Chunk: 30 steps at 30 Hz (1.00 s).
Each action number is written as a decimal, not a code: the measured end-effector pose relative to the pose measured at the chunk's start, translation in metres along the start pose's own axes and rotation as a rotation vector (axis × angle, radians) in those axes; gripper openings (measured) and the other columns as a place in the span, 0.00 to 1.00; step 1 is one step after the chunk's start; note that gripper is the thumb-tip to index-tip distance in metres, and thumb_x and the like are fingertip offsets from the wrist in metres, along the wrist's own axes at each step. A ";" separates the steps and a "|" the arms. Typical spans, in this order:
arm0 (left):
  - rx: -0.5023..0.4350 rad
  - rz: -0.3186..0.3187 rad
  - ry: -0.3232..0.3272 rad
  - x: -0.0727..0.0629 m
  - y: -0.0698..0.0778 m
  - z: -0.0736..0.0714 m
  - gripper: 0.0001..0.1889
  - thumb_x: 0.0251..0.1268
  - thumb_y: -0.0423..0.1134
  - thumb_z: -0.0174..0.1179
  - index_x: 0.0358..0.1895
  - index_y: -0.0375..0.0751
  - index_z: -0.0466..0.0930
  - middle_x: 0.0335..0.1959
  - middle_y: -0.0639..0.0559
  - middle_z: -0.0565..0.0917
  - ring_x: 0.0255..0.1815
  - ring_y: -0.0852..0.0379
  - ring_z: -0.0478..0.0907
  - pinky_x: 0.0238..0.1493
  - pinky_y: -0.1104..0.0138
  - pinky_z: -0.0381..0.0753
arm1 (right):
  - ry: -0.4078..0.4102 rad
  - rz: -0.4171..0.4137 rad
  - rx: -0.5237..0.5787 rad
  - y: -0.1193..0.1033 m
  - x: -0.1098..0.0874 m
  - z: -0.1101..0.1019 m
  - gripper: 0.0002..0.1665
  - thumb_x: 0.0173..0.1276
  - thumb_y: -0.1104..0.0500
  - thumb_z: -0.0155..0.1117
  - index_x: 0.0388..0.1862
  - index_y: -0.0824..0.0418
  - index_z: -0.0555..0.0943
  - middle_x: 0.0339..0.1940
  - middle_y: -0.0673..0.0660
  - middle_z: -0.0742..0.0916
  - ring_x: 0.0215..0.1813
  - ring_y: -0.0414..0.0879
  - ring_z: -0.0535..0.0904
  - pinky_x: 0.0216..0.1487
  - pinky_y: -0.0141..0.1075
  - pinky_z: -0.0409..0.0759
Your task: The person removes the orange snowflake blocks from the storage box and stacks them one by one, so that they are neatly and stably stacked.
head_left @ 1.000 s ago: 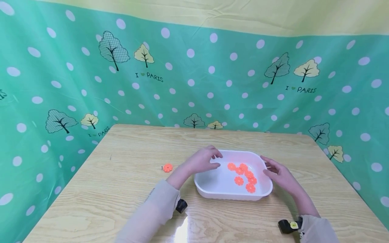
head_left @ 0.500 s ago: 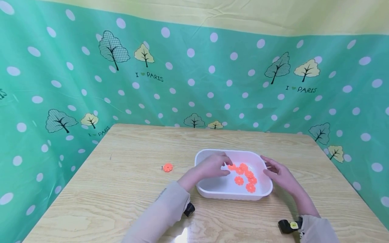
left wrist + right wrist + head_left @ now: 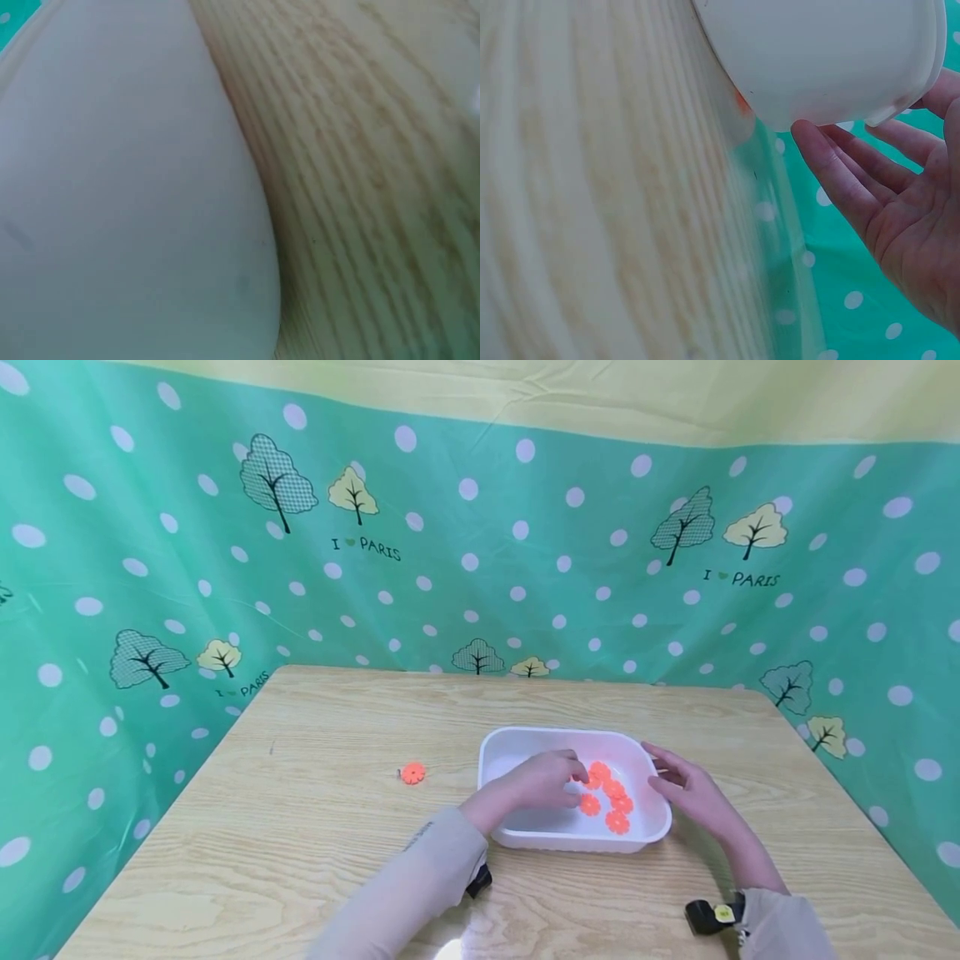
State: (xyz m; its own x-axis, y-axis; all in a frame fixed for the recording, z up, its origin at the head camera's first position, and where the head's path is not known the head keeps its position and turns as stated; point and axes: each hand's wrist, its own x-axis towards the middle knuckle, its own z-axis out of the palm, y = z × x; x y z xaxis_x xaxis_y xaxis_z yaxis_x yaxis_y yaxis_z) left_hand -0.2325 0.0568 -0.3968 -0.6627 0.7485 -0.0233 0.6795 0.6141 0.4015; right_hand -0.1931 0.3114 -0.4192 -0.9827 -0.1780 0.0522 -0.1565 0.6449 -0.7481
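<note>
Head view: white tub (image 3: 570,842) sits on the table (image 3: 300,843), 5 o'clock of frame centre. Orange discs (image 3: 618,822) lie inside, bunched toward the tub's 3 o'clock end, some overlapping. One loose disc (image 3: 413,773) is on the wood, 9 o'clock of the tub, well apart from it.

Left hand (image 3: 546,781) reaches in over the rim from 8 o'clock. Fingers and thumb bent, small gap between them, tips right at the nearest discs. Can't tell if it has hold of one. Right hand (image 3: 693,789) is at the tub's 3 o'clock end, fingers and thumb spread against it. Dotted green cloth (image 3: 450,585) hangs past the table at 12 o'clock.

Left wrist view: blurry. Tub wall fills the 9 o'clock side, wood grain at 3.

Right wrist view: tub at 1 o'clock, table at 9. Right hand at 4, fingers mostly straight, tips touching tub's outside, not wrapped round it.
</note>
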 end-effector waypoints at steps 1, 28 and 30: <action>0.003 0.004 -0.007 0.001 0.001 0.001 0.15 0.56 0.40 0.61 0.48 0.46 0.80 0.42 0.58 0.77 0.41 0.66 0.73 0.45 0.77 0.72 | -0.001 -0.002 0.002 -0.001 0.000 0.000 0.33 0.67 0.52 0.54 0.68 0.60 0.60 0.55 0.66 0.75 0.53 0.57 0.74 0.45 0.24 0.73; 0.208 0.106 -0.095 0.010 0.004 0.017 0.14 0.51 0.41 0.63 0.44 0.48 0.78 0.34 0.59 0.69 0.35 0.64 0.65 0.39 0.77 0.65 | 0.001 -0.020 0.004 0.000 0.000 -0.002 0.32 0.68 0.55 0.54 0.68 0.62 0.60 0.55 0.67 0.75 0.52 0.57 0.74 0.45 0.23 0.73; 0.200 0.094 -0.111 0.010 0.004 0.017 0.17 0.52 0.42 0.63 0.47 0.50 0.78 0.38 0.60 0.71 0.36 0.64 0.65 0.41 0.77 0.66 | -0.001 -0.020 0.005 0.001 0.001 -0.001 0.32 0.68 0.55 0.54 0.68 0.62 0.60 0.55 0.67 0.76 0.52 0.57 0.74 0.45 0.23 0.73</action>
State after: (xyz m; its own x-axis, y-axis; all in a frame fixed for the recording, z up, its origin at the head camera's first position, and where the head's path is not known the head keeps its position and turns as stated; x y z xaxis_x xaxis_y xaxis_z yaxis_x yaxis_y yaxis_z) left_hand -0.2312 0.0710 -0.4112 -0.5625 0.8209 -0.0988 0.7926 0.5694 0.2180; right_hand -0.1941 0.3127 -0.4190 -0.9792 -0.1918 0.0664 -0.1758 0.6377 -0.7500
